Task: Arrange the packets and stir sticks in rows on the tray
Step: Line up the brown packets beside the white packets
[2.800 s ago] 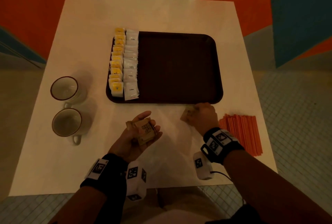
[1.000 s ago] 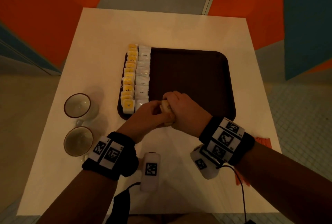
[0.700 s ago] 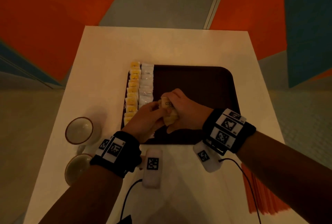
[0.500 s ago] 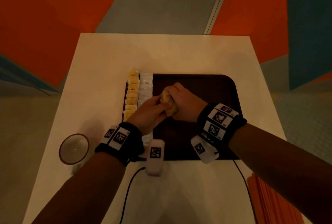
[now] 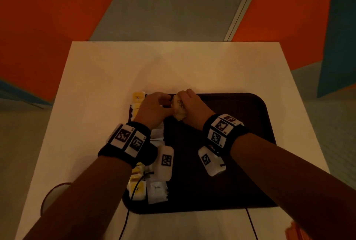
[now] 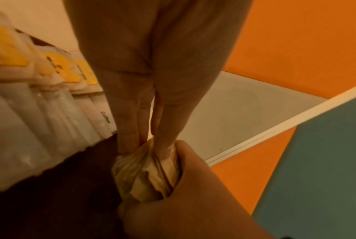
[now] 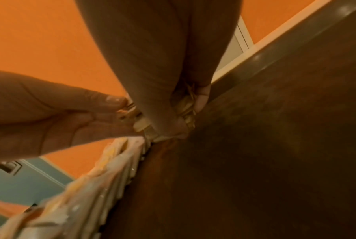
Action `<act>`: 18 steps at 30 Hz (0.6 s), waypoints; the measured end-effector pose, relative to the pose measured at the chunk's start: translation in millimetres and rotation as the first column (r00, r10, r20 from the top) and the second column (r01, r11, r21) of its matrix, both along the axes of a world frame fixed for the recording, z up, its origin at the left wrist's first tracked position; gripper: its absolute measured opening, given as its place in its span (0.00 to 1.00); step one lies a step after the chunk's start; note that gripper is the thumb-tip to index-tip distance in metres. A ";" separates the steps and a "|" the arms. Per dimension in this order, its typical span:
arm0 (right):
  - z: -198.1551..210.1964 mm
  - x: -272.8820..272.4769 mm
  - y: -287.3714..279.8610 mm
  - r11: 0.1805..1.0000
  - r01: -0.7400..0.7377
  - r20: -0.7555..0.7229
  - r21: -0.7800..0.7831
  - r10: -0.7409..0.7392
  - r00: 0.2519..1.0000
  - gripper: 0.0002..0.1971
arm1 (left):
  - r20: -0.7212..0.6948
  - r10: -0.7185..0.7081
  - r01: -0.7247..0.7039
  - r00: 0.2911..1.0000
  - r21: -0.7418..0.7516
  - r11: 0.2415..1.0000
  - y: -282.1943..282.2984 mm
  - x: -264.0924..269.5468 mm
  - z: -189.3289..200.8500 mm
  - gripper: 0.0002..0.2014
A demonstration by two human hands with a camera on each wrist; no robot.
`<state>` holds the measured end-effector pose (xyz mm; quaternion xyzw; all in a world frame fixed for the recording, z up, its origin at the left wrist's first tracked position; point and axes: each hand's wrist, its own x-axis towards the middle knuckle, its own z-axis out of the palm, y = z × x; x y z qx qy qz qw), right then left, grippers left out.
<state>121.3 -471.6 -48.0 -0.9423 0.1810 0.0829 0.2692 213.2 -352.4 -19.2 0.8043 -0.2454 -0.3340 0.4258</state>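
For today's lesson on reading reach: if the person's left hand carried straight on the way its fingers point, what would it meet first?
The left hand points at the bundle of brown packets, which its fingertips already pinch, held by the right hand. Beyond, probably that hand.

White table (image 5: 107,78), one cup (image 5: 50,196) at its near-left edge (mostly hidden by an arm); orange wall (image 5: 48,18), blue panel (image 5: 339,28), grey floor strip (image 5: 173,3) behind.

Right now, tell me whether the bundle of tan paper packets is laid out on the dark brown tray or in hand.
In hand: tan paper packets bunched, gripped by right hand, left hand pinching them.
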 end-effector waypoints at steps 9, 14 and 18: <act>2.7 10.8 -3.4 0.990 -0.066 -0.037 0.121 0.071 0.997 0.38 | 0.173 -0.051 0.050 0.984 0.007 0.999 -3.0 11.8 -8.8 0.16; 0.2 9.5 -3.0 0.985 -0.072 -0.069 0.159 0.084 0.994 0.52 | 0.181 -0.050 0.041 0.982 0.052 0.998 1.8 11.9 -8.7 0.17; -0.3 -0.1 -1.7 0.991 -0.136 -0.099 0.011 0.137 0.986 0.54 | 0.262 -0.123 0.096 0.957 0.114 0.989 4.9 4.8 0.0 0.11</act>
